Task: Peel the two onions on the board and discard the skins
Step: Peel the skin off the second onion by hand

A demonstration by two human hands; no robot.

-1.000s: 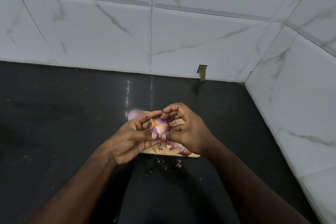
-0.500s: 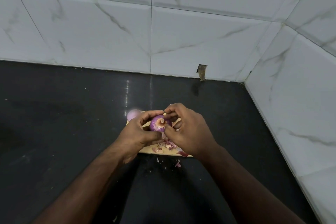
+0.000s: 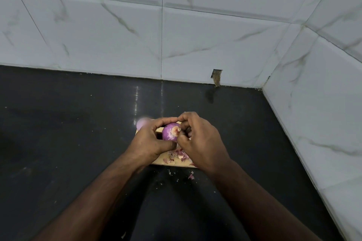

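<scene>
The purple onion [image 3: 170, 131] is held just above the wooden cutting board [image 3: 177, 161], its pale, whitish end turned up toward the camera. The left hand [image 3: 149, 142] cups the onion from its left side, index finger arched over its top and thumb curled beneath it. The right hand [image 3: 198, 139] closes in from the onion's right, fingers bent, their tips pinching at the pale end where a small flake of skin stands up; both hands meet around the onion. A second onion [image 3: 142, 122], paler pink and smooth, sits at the board's far left corner, just beyond the left hand and partly hidden by it. Torn onion skins [image 3: 177, 154] lie in a loose heap on the board directly below the held onion, between the two wrists. A few smaller skin scraps [image 3: 191, 176] are scattered on the black countertop [image 3: 68, 133] just off the board's near edge. Behind the board, white marble-patterned wall tiles [image 3: 117, 35] rise from the counter, meeting at a corner to the board's right
</scene>
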